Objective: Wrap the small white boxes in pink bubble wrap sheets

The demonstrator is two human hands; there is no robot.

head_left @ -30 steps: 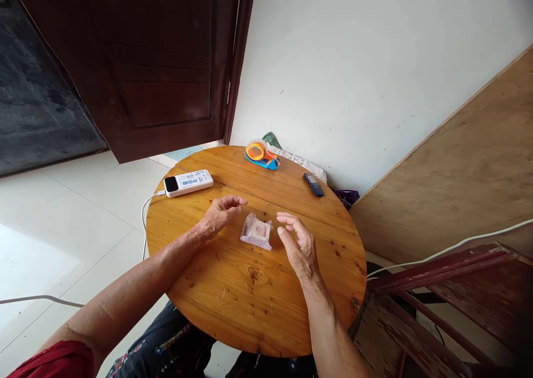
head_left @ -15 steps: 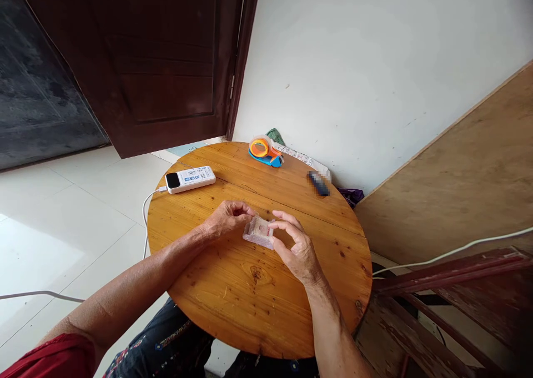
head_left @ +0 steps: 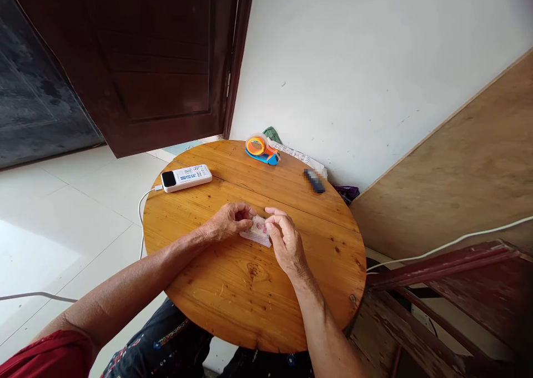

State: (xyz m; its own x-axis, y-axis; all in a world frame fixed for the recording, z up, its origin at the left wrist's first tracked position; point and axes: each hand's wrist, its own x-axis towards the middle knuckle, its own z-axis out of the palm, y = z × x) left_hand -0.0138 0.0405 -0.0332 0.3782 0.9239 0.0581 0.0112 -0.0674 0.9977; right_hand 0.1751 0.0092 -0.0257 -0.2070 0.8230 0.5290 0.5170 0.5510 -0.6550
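Note:
A small, pale, see-through packet (head_left: 259,235) with pinkish-red print lies low over the middle of the round wooden table (head_left: 250,306). At its left end, my left hand (head_left: 231,221) is closed, with thumb and forefinger pinching the edge. My right hand (head_left: 286,245) bends over the right end, its thumb and forefinger together at the red print and the other fingers raised. The fingers cover both ends of the packet, and its contents are not clear.
A white power bank-like device (head_left: 186,178) with a plugged-in cable sits at the table's left. Toward the back stands an orange and blue tape dispenser (head_left: 262,148). A dark, blurred-out object (head_left: 314,181) lies back right, beside printed paper (head_left: 302,157) along the wall.
My right thumb and forefinger have come together at the packet's right end; they were apart before. My left hand stays at the left end. The whole view has shifted slightly.

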